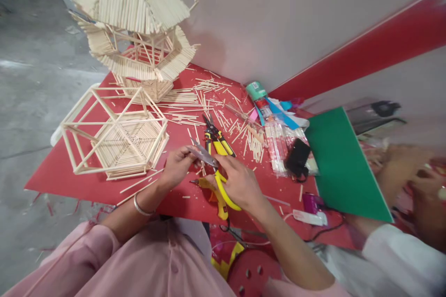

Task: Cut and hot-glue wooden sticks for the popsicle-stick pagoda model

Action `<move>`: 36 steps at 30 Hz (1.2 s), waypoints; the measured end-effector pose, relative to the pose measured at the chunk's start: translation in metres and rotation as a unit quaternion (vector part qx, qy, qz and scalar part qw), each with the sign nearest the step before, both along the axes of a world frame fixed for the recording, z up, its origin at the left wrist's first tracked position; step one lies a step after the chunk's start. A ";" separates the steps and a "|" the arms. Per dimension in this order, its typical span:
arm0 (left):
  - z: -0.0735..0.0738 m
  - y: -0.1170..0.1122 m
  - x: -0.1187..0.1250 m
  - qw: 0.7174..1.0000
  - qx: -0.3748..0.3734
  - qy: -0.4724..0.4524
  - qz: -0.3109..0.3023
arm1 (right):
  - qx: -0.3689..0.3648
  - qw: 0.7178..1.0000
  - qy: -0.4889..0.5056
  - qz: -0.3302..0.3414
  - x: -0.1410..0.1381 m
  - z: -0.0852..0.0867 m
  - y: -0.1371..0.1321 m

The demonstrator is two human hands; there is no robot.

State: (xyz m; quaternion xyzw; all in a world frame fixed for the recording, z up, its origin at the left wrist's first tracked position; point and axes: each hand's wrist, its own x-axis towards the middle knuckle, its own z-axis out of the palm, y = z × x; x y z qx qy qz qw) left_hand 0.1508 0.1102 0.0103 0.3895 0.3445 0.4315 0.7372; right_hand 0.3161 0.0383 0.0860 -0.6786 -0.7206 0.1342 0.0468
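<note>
My right hand (242,183) grips a pair of scissors (205,155) by its yellow handles, with the grey blades pointing left and away from me. At the blades, my left hand (179,164) is closed, fingertips pinched together; whatever sits between them is too small to make out. Just beyond the scissors lie black-and-yellow pliers (219,141). Partly under my right hand rests a yellow glue gun (222,206). To the left of my hands stands an open hexagonal frame (113,118) of thin wooden sticks on a slatted stick base (130,144).
A tall stick-built pavilion (118,0) stands at the back left of the red table (69,184). Loose sticks (184,97) litter the middle. Right of them lie packaged sticks (277,144), a black device (298,155) and a green board (343,167). Another person's hands (404,171) are farther right.
</note>
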 end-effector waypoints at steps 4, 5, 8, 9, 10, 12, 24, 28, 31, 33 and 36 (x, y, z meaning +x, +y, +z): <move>-0.002 0.000 -0.002 1.000 0.013 0.017 -0.005 | -0.005 1.000 -0.011 0.012 0.002 0.005 0.003; -0.003 -0.001 -0.003 1.000 0.012 0.017 -0.010 | -0.008 1.000 -0.011 0.013 0.002 0.006 0.003; -0.003 -0.001 -0.004 1.000 0.008 0.017 -0.024 | -0.012 1.000 -0.010 0.022 0.004 0.006 0.003; -0.003 -0.001 -0.004 0.999 0.007 0.018 -0.025 | -0.012 1.000 -0.010 0.026 0.004 0.006 0.003; -0.003 -0.001 -0.004 0.999 0.007 0.019 -0.027 | -0.010 0.999 -0.010 0.028 0.004 0.006 0.003; -0.002 -0.001 -0.005 0.999 0.006 0.019 -0.031 | -0.008 1.000 -0.008 0.029 0.004 0.006 0.002; 0.001 -0.001 -0.006 0.998 0.021 0.015 -0.061 | 0.058 0.997 0.043 -0.010 0.013 -0.006 -0.002; 0.001 -0.002 -0.006 0.998 0.023 0.015 -0.059 | 0.047 0.998 0.010 -0.046 0.019 0.001 -0.001; 0.001 -0.002 -0.005 0.998 0.036 0.020 -0.051 | 0.014 1.000 0.018 0.000 0.015 0.007 -0.002; 0.000 -0.002 -0.005 0.998 0.048 0.015 -0.043 | -0.001 1.000 0.021 0.015 0.009 0.008 -0.004; -0.002 -0.003 -0.006 0.998 0.053 0.005 -0.044 | -0.012 1.000 0.019 0.010 0.003 0.007 -0.006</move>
